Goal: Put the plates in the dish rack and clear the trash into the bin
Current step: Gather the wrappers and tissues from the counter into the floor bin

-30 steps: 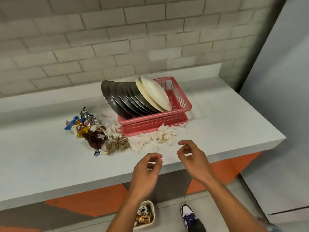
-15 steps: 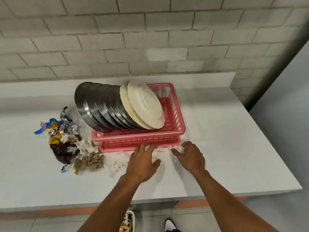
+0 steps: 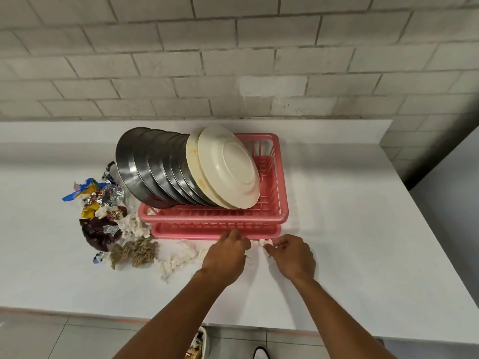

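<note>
The white scraps (image 3: pixel 181 255) lie on the surface (image 3: pixel 350 229) just in front of the pink rack (image 3: pixel 215 218), where the plates (image 3: pixel 228 167) already stand; my hands were up in the air, now they are down; my left fingers (image 3: pixel 234 237) curl over some scraps, my right fingers (image 3: pixel 272 248) pinch one; the bin (image 3: pixel 199 345) comes next, I think.

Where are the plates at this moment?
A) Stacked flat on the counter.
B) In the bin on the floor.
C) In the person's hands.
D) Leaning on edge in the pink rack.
D: the steel plates and the cream plates lean on edge in the pink dish rack, while the left hand and right hand pinch at paper scraps in front of it.
</note>
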The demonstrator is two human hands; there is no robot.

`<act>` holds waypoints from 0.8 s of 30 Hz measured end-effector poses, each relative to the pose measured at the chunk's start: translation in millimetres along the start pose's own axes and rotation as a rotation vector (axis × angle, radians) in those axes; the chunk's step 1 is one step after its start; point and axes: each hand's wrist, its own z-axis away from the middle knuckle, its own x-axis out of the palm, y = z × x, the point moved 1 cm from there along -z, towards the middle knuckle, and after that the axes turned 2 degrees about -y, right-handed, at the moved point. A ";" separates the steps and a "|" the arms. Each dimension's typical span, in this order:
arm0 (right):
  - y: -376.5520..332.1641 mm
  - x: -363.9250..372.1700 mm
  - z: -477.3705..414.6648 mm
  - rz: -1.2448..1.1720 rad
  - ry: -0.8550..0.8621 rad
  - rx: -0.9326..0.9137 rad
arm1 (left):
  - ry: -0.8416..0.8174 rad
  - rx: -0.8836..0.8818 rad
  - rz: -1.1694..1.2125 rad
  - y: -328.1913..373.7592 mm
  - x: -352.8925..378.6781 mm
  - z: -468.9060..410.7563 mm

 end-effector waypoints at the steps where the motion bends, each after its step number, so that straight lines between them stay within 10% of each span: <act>1: 1.9 -1.3 -0.9 -0.018 -0.016 -0.005 | 0.013 0.000 -0.005 0.8 0.3 -0.4; 12: 13.7 -23.0 5.7 -0.422 -0.072 -0.078 | 0.215 -0.039 0.190 1.7 -6.1 3.0; 24: -2.0 -21.0 18.8 -0.991 -0.444 0.132 | 0.434 -0.229 1.044 22.1 -44.0 32.8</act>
